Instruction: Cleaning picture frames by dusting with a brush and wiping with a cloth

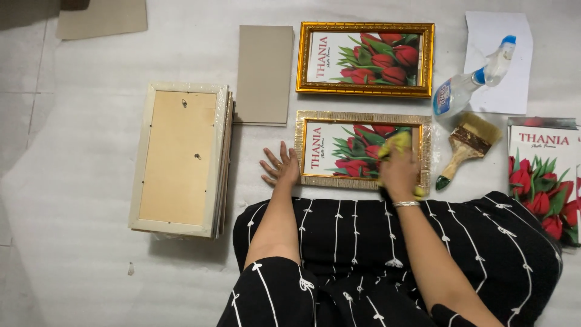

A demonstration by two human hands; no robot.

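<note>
Far left of frame: stack of frames [181,160] lying face down on the white floor sheet [78,242], pale backing board up, long axis running top to bottom of the picture.

Upper middle: grey board [264,74] flat on the sheet, just left of a gold frame [365,59] with a red tulip print.

Centre: second frame [362,149], textured gold border, same tulip print, long axis left to right, lying directly in front of the lap. Left hand [279,166] flat on the sheet, fingers spread and open, fingertips touching the frame's left edge; nothing gripped. Right hand [399,171] resting on the right half of the glass, fingers curled shut around a yellow cloth [396,144] pressed to the print. Frame thus spans between both hands; right hand on it, left hand only beside it. Unwiped glass extends leftward from the cloth, along the long axis.

Right of centre: spray bottle [469,85] lying tilted, partly over a white paper [499,60]; paintbrush [467,148] just right of the centre frame, handle pointing lower left.

Far right edge: stack of tulip prints [544,181], partly cut off.
</note>
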